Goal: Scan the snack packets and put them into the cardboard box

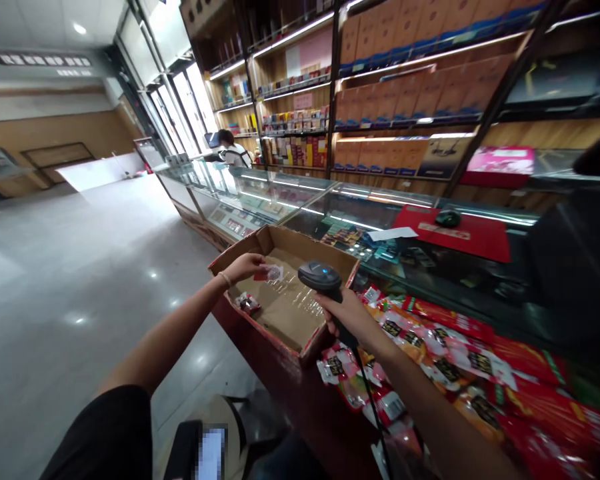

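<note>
My left hand (245, 267) reaches over an open cardboard box (330, 257) and pinches a small red-and-white packet (271, 272) above the inside of the box. My right hand (347, 315) grips the handle of a black barcode scanner (320, 275), whose head points toward the packet. Another small packet (249, 303) lies inside the box near its left wall. A pile of several red and orange snack packets (430, 347) covers the counter to the right of the box.
A long glass display counter (280, 193) runs to the back, with a red mat (467, 237) and a computer mouse (448, 217) on it. Shelves of boxed goods (410, 80) line the wall. A person (230, 150) stands far behind the counter. Open grey floor (80, 267) lies left.
</note>
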A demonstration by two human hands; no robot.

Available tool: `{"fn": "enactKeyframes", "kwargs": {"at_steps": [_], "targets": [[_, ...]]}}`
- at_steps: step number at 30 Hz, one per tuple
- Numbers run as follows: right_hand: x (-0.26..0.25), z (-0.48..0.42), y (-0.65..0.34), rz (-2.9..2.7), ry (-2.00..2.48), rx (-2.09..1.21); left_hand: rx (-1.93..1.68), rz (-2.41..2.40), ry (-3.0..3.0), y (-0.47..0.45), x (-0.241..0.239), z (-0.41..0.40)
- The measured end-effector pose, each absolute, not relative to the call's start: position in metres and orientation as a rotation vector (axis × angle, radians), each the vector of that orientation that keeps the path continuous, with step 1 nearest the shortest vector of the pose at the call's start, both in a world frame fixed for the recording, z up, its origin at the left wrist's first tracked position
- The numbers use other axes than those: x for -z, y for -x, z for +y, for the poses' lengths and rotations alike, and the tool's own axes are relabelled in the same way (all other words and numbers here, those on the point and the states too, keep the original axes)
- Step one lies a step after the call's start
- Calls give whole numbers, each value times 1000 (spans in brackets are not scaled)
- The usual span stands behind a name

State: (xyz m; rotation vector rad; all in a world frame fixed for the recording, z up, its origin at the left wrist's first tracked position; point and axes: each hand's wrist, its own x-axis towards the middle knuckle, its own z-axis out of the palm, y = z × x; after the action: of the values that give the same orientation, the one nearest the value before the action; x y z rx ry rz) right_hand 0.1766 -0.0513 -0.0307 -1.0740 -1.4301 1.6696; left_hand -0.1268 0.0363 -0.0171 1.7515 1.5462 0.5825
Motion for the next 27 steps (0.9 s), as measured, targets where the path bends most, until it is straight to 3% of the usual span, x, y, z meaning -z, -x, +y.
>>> {"fn": "enactKeyframes", "kwargs": {"at_steps": [7, 19, 27], "targets": [[27, -108, -218, -1281, 1195, -1550, -958, 1201, -1186, 49, 7, -4], [25, -182, -268, -1186, 1329, -1340, -947, 811, -798, -57, 2, -44], [40, -214, -295, -1125, 1473, -1244, -928, 628, -768, -115, 24, -80]]}}
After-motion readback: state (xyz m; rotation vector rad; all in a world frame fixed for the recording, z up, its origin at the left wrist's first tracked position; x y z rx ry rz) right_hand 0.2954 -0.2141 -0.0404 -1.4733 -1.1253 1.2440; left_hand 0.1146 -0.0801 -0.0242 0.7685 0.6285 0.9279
